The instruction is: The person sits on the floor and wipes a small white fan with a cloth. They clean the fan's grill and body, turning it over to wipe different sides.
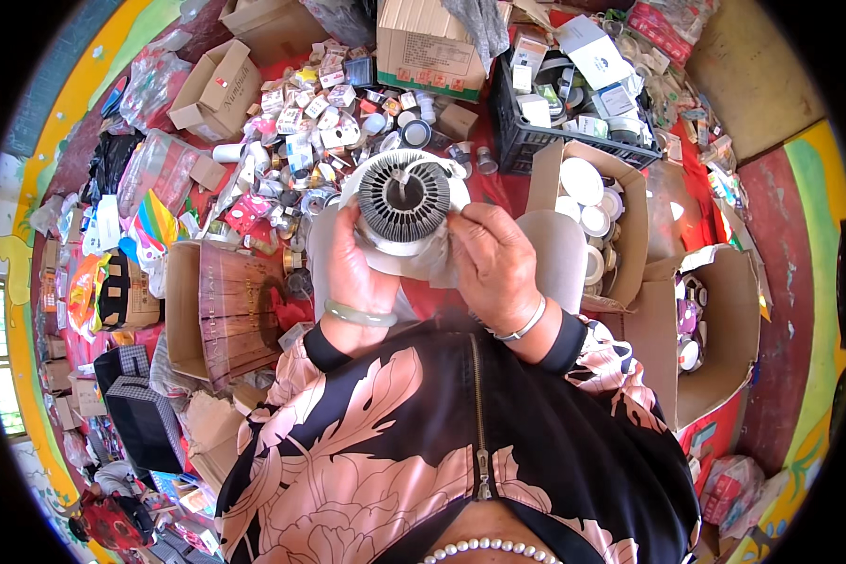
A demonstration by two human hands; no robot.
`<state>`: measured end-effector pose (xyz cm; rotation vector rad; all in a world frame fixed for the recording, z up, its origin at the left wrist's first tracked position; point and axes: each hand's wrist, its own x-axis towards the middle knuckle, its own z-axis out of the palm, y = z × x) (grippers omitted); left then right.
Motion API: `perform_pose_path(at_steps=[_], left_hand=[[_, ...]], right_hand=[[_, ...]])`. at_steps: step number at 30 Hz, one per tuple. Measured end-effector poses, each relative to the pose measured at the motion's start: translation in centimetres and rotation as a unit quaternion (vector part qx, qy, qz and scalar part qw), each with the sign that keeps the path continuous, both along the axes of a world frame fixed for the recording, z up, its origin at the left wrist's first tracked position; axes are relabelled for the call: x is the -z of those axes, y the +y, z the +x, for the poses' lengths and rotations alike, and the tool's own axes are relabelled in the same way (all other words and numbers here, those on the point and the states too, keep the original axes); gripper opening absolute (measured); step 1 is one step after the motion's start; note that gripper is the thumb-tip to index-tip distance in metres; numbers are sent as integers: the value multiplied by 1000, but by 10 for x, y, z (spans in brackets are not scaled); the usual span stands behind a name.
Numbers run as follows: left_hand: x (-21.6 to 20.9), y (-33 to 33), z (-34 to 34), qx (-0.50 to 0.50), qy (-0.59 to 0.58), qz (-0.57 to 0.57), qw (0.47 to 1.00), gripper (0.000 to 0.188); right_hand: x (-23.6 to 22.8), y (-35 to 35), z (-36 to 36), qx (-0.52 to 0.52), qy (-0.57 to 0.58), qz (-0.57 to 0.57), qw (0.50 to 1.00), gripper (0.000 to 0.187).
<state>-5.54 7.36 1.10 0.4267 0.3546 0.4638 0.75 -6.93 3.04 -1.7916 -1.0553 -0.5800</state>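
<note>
A round downlight [403, 195] with a ring of dark metal fins and a white rim is held up in front of my chest, its finned back facing me. My left hand [359, 268] is wrapped around its left and lower side. On its right edge, my right hand [498, 258] pinches with thumb and fingers close to the rim. A crumpled translucent piece [432, 258], perhaps plastic film, hangs below the light between the hands. What lies exactly between the right fingertips is hidden.
Beyond the hands spreads a pile of small boxes and lamp parts [321, 122]. To the right stand a carton [630, 202] of white round lights, another carton [724, 348] and a loaded black crate [555, 150]. A brownish-red carton [230, 310] is at the left.
</note>
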Motion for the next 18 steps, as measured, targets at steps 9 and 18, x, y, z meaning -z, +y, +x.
perform_pose_path(at_steps=[9,18], left_hand=[[-2,-1,-2,5,20,23,1000,38],[1,2,-8,42,-126,7,991,39]], right_hand=[[0,2,-15,-85,-140,-87,983,31],[-8,-9,32,1,-40,22,999,26]])
